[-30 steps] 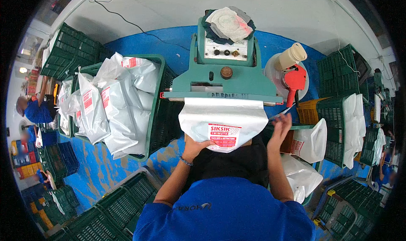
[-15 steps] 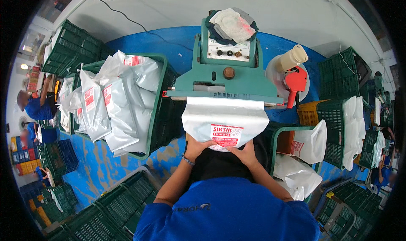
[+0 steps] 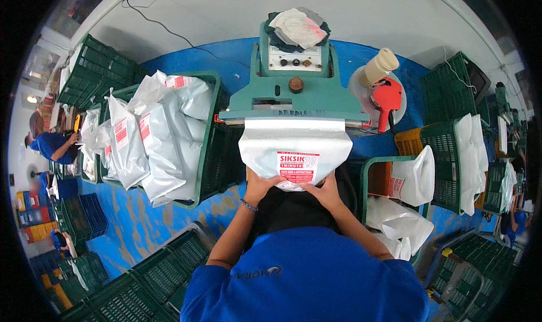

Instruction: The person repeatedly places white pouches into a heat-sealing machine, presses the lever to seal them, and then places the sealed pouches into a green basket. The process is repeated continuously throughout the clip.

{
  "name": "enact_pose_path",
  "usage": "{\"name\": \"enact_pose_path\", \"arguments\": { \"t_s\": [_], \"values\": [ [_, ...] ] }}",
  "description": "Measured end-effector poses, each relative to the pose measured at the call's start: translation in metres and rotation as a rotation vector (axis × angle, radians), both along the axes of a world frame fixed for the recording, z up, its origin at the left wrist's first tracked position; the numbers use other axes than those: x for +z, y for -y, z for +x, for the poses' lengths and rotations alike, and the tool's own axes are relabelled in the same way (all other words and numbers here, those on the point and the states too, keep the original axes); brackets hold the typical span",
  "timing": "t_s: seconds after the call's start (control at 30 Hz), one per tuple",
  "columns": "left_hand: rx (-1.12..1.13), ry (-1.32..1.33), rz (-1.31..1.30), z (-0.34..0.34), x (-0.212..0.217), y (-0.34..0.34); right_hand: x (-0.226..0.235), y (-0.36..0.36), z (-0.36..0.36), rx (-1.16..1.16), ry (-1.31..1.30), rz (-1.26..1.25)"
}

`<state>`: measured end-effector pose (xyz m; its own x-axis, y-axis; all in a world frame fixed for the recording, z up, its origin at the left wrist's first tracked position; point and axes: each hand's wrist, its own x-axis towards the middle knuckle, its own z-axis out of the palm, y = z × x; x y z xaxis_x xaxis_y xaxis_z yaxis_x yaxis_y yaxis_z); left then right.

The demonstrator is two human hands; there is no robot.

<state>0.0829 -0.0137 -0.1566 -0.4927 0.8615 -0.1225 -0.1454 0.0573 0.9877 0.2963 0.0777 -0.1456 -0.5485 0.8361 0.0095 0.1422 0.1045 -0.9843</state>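
Note:
A white plastic bag (image 3: 257, 147) with a red printed label hangs in front of me, its far edge at the jaw of a green pedal sealing machine (image 3: 293, 108). My left hand (image 3: 261, 186) grips the bag's near left side, thumb on top and fingers out of sight beneath. Opposite it, my right hand (image 3: 324, 190) holds the near right side the same way. The two thumbs point toward each other across the label's lower part. On top of the machine lies a heap of cloth rags (image 3: 299, 28).
At left a green crate (image 3: 210, 147) is heaped with filled white bags (image 3: 164, 135). To the right, another green crate (image 3: 364, 209) holds more bags. A red tape dispenser (image 3: 388, 99) and a beige container (image 3: 379, 65) rest on a round white surface. Empty-looking crates (image 3: 152, 277) stand lower left.
The view has shifted slightly, so the machine sits a little higher and further left. Both hands keep their hold on the bag. At far left, a co-worker's arm has lowered.

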Motion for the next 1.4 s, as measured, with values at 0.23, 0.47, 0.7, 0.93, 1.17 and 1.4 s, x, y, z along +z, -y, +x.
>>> {"name": "enact_pose_path", "arguments": {
  "t_s": [0.23, 0.47, 0.7, 0.93, 1.17, 1.4],
  "values": [
    [-0.034, -0.098, 0.04, 0.0, 0.014, -0.005, 0.013, -0.012, 0.027, 0.024, 0.056, 0.045],
    [-0.017, -0.088, 0.138, 0.004, 0.034, -0.007, 0.068, -0.075, 0.054, -0.213, -0.047, -0.136],
    [-0.027, -0.015, 0.043, 0.004, 0.053, -0.001, 0.057, -0.147, 0.013, -0.262, 0.197, 0.267],
    [-0.081, 0.055, 0.091, 0.003, 0.06, 0.004, 0.055, -0.163, 0.008, -0.105, -0.089, -0.367],
    [0.017, 0.304, 0.156, -0.009, 0.058, 0.009, 0.069, -0.074, 0.005, -0.552, -0.491, -0.576],
    [0.258, 0.074, 0.15, -0.073, 0.057, -0.034, 0.063, -0.063, -0.003, -0.364, -0.578, -0.519]
  ]
}}
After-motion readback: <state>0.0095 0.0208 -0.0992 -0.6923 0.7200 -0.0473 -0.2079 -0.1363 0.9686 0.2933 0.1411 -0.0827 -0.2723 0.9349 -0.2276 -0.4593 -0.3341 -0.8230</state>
